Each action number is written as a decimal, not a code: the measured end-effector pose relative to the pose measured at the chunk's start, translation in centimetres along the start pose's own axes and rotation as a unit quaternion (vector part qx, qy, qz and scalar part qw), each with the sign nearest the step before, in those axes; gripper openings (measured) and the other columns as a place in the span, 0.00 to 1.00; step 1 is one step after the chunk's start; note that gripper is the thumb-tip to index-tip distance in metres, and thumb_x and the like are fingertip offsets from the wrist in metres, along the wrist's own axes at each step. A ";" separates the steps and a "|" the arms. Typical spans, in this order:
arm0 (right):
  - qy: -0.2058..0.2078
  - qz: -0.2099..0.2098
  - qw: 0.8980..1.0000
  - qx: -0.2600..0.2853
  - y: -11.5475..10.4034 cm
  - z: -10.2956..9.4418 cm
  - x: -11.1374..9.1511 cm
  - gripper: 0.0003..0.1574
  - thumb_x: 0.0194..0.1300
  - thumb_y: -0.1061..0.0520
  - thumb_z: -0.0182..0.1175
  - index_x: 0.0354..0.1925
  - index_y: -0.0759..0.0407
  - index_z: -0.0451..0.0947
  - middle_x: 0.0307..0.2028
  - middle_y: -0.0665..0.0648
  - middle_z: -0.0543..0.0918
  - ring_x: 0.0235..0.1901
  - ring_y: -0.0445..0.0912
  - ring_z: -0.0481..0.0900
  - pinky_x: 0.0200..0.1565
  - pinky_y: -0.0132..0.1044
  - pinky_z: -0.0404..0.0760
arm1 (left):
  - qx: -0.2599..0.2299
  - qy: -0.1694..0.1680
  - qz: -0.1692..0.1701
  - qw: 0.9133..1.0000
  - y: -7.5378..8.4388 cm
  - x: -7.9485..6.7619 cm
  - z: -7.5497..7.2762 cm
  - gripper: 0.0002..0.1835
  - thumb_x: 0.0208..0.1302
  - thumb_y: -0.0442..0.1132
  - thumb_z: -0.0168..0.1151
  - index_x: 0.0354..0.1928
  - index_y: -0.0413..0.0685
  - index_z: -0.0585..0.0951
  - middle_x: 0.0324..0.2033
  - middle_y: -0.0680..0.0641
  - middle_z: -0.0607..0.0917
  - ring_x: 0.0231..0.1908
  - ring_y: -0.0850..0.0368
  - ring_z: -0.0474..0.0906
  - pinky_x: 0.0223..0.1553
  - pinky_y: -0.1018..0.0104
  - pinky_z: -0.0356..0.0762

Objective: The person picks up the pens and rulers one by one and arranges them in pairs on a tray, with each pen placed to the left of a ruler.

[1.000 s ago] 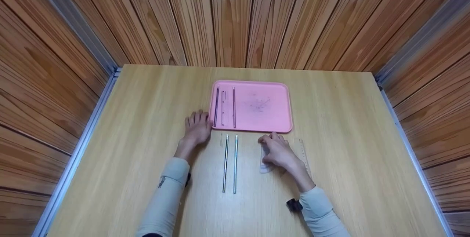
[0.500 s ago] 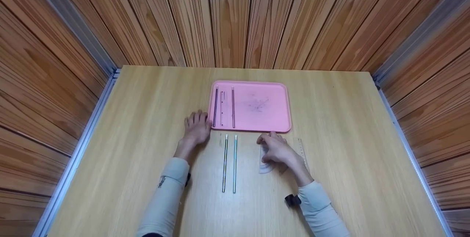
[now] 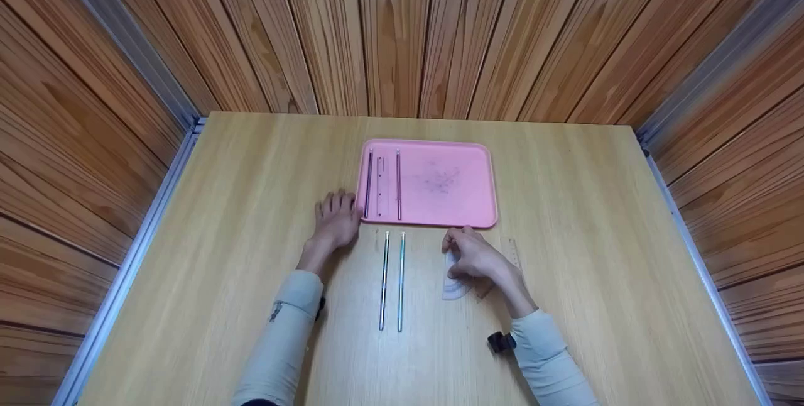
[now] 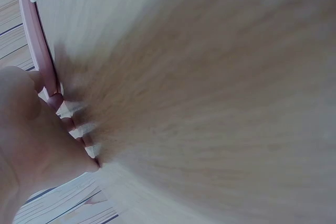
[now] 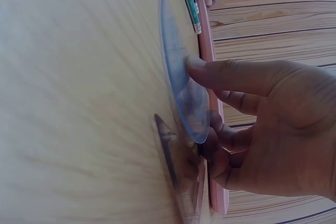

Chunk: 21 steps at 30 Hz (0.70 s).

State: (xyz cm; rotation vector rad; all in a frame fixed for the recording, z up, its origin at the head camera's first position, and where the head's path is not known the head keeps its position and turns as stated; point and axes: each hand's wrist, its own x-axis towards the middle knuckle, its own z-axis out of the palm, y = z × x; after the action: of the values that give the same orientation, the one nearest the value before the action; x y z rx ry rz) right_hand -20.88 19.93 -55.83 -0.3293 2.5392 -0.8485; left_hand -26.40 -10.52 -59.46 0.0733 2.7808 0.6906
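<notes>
My right hand point(image 3: 480, 259) pinches a clear protractor point(image 3: 456, 286) just in front of the pink tray point(image 3: 452, 210). In the right wrist view the thumb point(image 5: 207, 73) lies on the protractor point(image 5: 181, 72) and the fingers are at its far edge. Partly hidden under that hand is a clear set square point(image 3: 514, 250), its tip point(image 5: 165, 129) visible beside the protractor. My left hand point(image 3: 337, 220) rests on the table with fingers spread, its thumb at the tray's near left corner. Two shiny pencils point(image 3: 384, 280) lie parallel between the hands.
On the tray's left side lie two dark pencils point(image 3: 399, 185) with a clear ruler point(image 3: 382, 186) between them. Dark marks point(image 3: 441, 178) show on the tray's floor. Wood-panelled walls point(image 3: 402, 35) enclose the table point(image 3: 251, 161) at the back and sides.
The protractor has shifted slightly towards me and more of it shows under the right hand. The left hand and the tray stay in place.
</notes>
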 end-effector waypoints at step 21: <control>0.015 -0.014 0.999 0.027 -0.9 0.0 -0.6 0.24 0.52 0.76 0.62 0.44 0.57 0.73 0.42 0.59 0.68 0.38 0.49 0.70 0.33 0.36 0.77 | -0.006 0.008 0.004 1.000 -0.3 0.2 0.3 0.30 0.79 0.52 0.32 0.76 0.46 0.56 0.78 0.37 0.46 0.77 0.35 0.37 0.75 0.36 0.30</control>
State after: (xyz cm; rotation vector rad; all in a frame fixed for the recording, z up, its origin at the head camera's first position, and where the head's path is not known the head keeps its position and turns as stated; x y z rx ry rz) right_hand -20.31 19.41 -55.11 -0.3380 2.5401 -0.9371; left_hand -26.55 -10.62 -59.91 0.0776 2.7931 0.7142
